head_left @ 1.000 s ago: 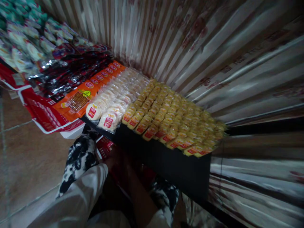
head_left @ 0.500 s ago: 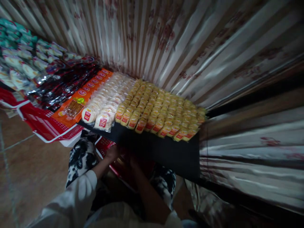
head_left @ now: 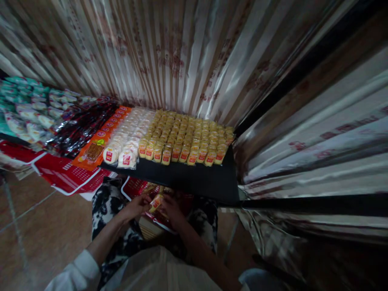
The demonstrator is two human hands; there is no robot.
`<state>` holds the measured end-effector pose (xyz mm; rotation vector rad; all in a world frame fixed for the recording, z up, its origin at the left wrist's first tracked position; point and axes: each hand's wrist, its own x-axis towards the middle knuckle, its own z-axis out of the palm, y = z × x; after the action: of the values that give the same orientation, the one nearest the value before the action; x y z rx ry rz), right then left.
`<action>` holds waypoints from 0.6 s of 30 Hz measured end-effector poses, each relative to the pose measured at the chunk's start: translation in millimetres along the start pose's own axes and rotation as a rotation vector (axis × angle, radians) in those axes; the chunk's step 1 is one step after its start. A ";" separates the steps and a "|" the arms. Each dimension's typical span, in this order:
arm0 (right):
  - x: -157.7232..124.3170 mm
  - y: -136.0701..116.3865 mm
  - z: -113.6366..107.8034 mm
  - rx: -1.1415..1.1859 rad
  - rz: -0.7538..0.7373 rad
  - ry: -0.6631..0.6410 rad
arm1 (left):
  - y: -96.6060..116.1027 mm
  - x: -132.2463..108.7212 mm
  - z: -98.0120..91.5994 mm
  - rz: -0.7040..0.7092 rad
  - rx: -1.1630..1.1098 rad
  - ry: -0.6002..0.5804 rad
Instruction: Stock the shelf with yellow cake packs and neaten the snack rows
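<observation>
Between my two hands is a small yellow snack packet with a red label, above a red basket at my lap. My left hand pinches its left side. On its right side, the fingers of my right hand close on it. More yellow packets lie in the basket, partly hidden by my hands and the shelf. On the black shelf above stand tight rows of matching yellow packets, with white round packaged crackers to their left.
Left along the shelf lie an orange snack bag, dark shiny packets and green-and-white packets. Another red basket with a white handle sits below. A pleated curtain hangs behind, and a dark post rises at right.
Both hands have come up out of the basket's shadow, and the yellow snack packet now shows between them. The view has shifted, bringing the dark post at right into sight.
</observation>
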<state>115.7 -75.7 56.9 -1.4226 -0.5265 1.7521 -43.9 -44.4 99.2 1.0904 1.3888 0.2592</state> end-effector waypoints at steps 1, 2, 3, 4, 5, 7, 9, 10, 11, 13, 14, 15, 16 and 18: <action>-4.5 -3.3 -1.5 -0.014 -0.024 -0.015 | 2.5 -3.0 -0.3 0.026 0.011 -0.016; -8.1 -6.7 -3.4 -0.042 -0.057 -0.036 | 5.8 -5.4 -0.3 0.050 0.025 -0.030; -10.9 -10.1 -5.7 -0.083 -0.101 -0.059 | 9.9 -7.1 0.1 0.072 0.037 -0.041; -13.0 -13.7 -8.3 -0.139 -0.152 -0.077 | 15.0 -8.3 1.1 0.100 0.057 -0.043; -14.5 -17.7 -11.2 -0.202 -0.208 -0.089 | 20.9 -9.0 2.8 0.135 0.090 -0.044; -16.8 -27.5 -17.8 -0.306 -0.311 -0.094 | 34.8 -9.2 8.4 0.229 0.178 -0.043; -19.8 -39.8 -25.1 -0.361 -0.390 -0.066 | 49.9 -7.9 16.2 0.318 0.248 -0.031; -21.9 -46.5 -29.0 -0.374 -0.425 -0.045 | 57.4 -6.6 20.7 0.346 0.259 -0.022; -24.2 -53.3 -33.0 -0.378 -0.455 -0.018 | 64.6 -4.9 25.2 0.362 0.252 -0.017; -29.6 -66.2 -41.1 -0.359 -0.502 0.043 | 78.5 -0.2 34.4 0.393 0.227 -0.007; -32.4 -72.0 -45.1 -0.339 -0.521 0.074 | 85.2 2.6 39.1 0.415 0.218 -0.007; -35.2 -77.2 -49.2 -0.316 -0.538 0.104 | 92.0 5.6 43.8 0.441 0.210 -0.007; -37.9 -81.9 -53.3 -0.293 -0.553 0.141 | 98.8 8.4 48.8 0.463 0.204 -0.001; -42.8 -89.6 -61.8 -0.269 -0.587 0.215 | 112.8 13.8 59.8 0.492 0.191 0.024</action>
<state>204.8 -66.4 131.9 -1.4266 -0.9740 1.0790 60.3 -3.1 161.9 1.5891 1.1648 0.5026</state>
